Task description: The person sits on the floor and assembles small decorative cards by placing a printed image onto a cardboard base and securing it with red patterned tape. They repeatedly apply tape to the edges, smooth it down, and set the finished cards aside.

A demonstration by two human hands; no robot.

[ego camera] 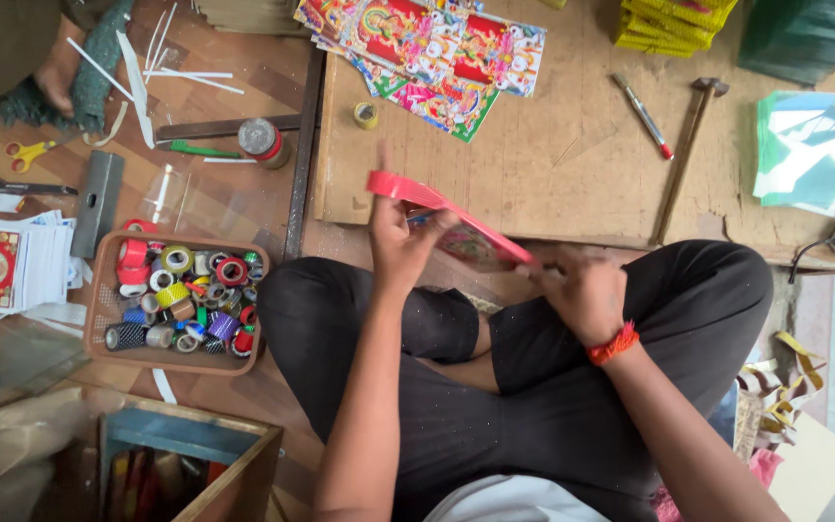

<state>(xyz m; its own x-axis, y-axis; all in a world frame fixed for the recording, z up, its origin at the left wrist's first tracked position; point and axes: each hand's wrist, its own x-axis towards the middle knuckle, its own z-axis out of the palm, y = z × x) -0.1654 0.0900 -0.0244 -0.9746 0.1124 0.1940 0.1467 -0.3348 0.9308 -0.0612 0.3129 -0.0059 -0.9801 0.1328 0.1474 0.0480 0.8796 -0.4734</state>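
Note:
I sit cross-legged on the floor in black trousers. Both my hands hold a flat picture with a red border [417,195] tilted edge-on above my lap. My left hand [400,244] grips its upper left part, fingers curled over the red edge. My right hand [580,290], with an orange thread band at the wrist, holds its lower right end. A low wooden board [553,164] lies just beyond my knees.
On the board lie colourful printed pictures [437,48], a small tape roll [366,115], a marker pen [643,116] and a hammer [688,145]. A brown basket [99,290] of tape rolls sits left of my knee. Scissors [26,152] and another person's foot [55,82] are far left.

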